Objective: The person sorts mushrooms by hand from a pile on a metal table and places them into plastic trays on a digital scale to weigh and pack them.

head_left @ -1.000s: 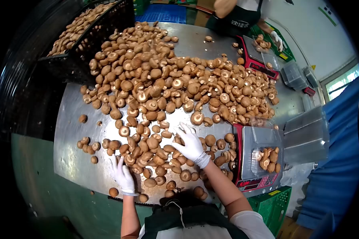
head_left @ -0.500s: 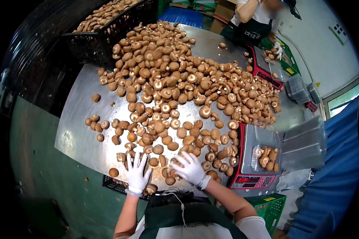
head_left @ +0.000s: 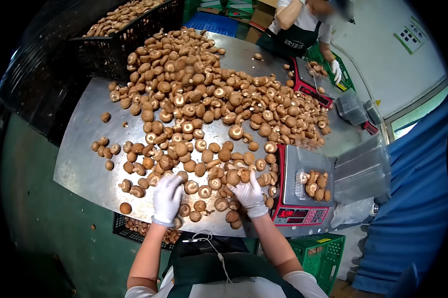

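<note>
Brown mushrooms (head_left: 184,94) lie in a large heap on the metal table (head_left: 85,139), with looser ones nearer me. My left hand (head_left: 168,197), in a white glove, rests among the loose mushrooms near the front edge, its fingers curled by a mushroom at their tips; whether it grips that one is unclear. My gloved right hand (head_left: 249,193) has mushrooms (head_left: 238,176) between its thumb and fingers. To its right, a clear tray (head_left: 303,186) of several mushrooms sits on a red-framed scale (head_left: 308,164).
Stacked clear trays (head_left: 363,171) stand right of the scale. A black crate (head_left: 127,47) of mushrooms is at the back left, another (head_left: 122,228) below the front edge, a green crate (head_left: 328,258) at lower right. A co-worker (head_left: 303,30) stands behind a second scale (head_left: 316,97).
My left hand has gone from spread to curled. My right hand has turned, moved right and up, and taken hold of mushrooms. The camera view has shifted.
</note>
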